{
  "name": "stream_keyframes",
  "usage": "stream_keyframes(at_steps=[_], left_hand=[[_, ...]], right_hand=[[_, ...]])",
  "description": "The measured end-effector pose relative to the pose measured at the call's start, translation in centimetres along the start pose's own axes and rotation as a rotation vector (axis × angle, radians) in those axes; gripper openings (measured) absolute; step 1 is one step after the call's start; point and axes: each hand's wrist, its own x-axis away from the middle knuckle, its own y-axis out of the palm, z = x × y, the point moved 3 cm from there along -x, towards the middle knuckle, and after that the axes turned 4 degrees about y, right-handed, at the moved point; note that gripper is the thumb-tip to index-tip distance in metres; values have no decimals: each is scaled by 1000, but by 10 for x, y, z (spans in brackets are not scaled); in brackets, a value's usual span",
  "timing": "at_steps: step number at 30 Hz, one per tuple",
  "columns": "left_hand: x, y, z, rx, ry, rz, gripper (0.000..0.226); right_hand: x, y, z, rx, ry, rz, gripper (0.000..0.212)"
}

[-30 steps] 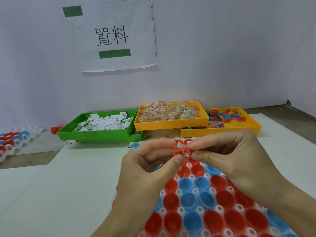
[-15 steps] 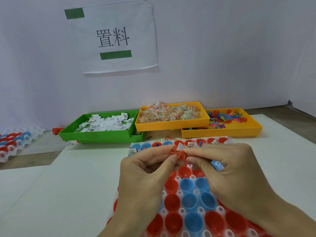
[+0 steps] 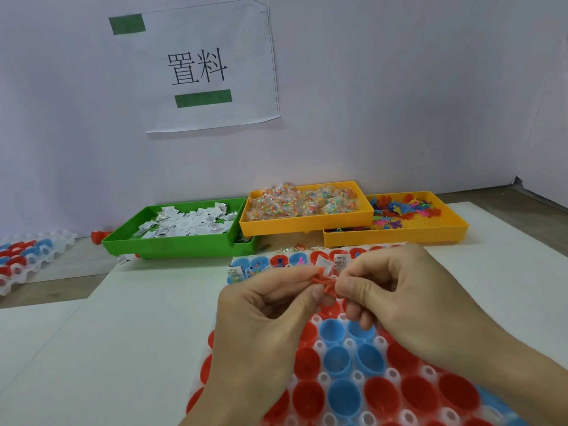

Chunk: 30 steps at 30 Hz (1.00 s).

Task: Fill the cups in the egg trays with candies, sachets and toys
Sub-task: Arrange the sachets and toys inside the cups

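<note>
Both hands, left hand (image 3: 264, 315) and right hand (image 3: 408, 299), pinch a small red toy (image 3: 325, 282) between curled fingertips, above the egg tray (image 3: 350, 345); beyond the fingers sit the sachet tray (image 3: 181, 244), candy tray (image 3: 307, 224) and toy tray (image 3: 399, 236).

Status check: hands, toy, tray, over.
Left hand and right hand both pinch red toy. Held above egg tray; near cups empty. Nothing blocking.

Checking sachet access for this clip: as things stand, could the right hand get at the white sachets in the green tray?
Probably not at once. The right hand pinches a small red plastic toy with the left hand, and the green plastic tray of white paper sachets lies across, beyond the left hand.
</note>
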Motion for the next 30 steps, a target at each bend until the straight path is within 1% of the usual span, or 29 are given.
stream_keyframes(at_steps=[3,5,8,12,14,16,18,20,23,26,30], left_hand=[[0,1,1,40,-21,-16,21],[0,2,2,54,-30,-33,27],[-1,1,3,81,-41,-45,28],[-4,-2,1,154,-104,-38,27],[-5,-3,-2,199,-137,-38,25],[-6,-3,-4,238,-165,-48,26],[-7,-4,-6,243,-168,-40,28],[-7,-5,-8,243,-149,-26,29],[-7,-4,-8,243,-103,-21,26],[-7,-5,-7,226,-83,10,25],[-7,-6,-6,196,-55,9,21]], right_hand=[[-1,-1,1,-71,62,-85,24],[-1,0,2,-102,83,-126,23],[-1,1,2,-185,109,-172,16],[-1,0,2,-293,103,-208,17],[-2,-3,1,-287,51,-161,15],[-4,-8,0,-257,-22,-63,13],[-4,-11,-1,-218,-85,13,12],[-3,-12,-1,-207,-120,53,14],[-3,-12,-1,-220,-156,84,14],[-3,-12,0,-216,-165,81,15],[-3,-13,0,-229,-172,72,16]])
